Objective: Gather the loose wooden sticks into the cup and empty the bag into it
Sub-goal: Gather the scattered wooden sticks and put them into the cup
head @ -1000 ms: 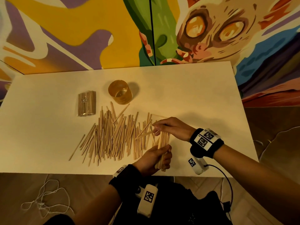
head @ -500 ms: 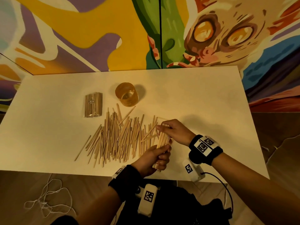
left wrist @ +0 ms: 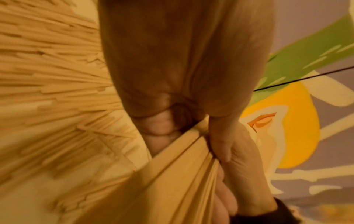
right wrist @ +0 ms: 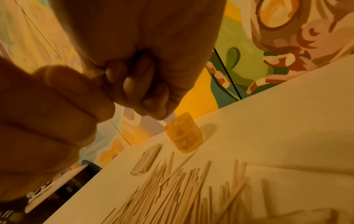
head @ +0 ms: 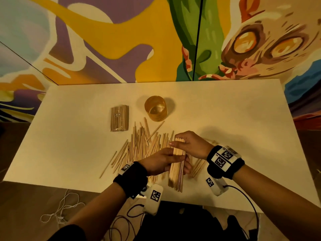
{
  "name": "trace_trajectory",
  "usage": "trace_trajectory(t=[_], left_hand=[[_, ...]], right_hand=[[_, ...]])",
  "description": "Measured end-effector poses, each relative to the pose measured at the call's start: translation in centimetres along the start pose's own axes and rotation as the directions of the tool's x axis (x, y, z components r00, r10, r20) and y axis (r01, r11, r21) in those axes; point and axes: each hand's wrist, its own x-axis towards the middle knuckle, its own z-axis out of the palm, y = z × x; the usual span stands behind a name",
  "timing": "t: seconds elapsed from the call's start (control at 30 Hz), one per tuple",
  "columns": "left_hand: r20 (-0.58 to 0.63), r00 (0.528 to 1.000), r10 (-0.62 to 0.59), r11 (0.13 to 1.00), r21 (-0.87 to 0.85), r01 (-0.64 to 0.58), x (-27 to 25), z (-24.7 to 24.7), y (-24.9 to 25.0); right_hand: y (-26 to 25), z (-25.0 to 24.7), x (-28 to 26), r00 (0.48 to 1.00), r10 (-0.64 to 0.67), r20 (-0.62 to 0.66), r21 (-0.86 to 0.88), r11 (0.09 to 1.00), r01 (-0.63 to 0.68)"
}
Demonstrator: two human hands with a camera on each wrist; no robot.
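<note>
While a gathered bundle of sticks (head: 176, 168) is held over the near edge of the white table (head: 234, 119), the rest of the loose sticks (head: 142, 145) are left spread in a fan across the middle of the tabletop, to the left of both hands. The bundle is gripped around its middle by the left hand (head: 161, 161), whose fingers and thumb are curled round it, as is seen plainly in the left wrist view (left wrist: 191, 174). The far end of the bundle is met by the right hand (head: 191, 145); its fingers are bent over the stick tips and its thumb is laid against the bundle's left side. In the right wrist view the fingers (right wrist: 145, 91) are seen curled, though the bundle itself is hidden there.

The amber cup (head: 155, 108) is stood upright beyond the loose sticks, towards the far side of the table, and nothing can be made out inside it. Just to its left the bag (head: 119, 118), a clear packet filled with sticks and marked with a small label, is laid flat and apart from the cup. A few more sticks (head: 198, 166) are left on the table to the right of the bundle, under the right wrist. Behind the table a painted wall (head: 121, 40) is seen.
</note>
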Motion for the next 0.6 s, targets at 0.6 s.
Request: trace_trajectory(t=[0.6], left_hand=[[-0.568,0.711,0.415,0.909,0.222,-0.353,6.4,-15.8,11.3]], right_hand=[[11.7,1.1,-9.7,0.732,0.659,-0.173,0.325,0.740,-0.590]])
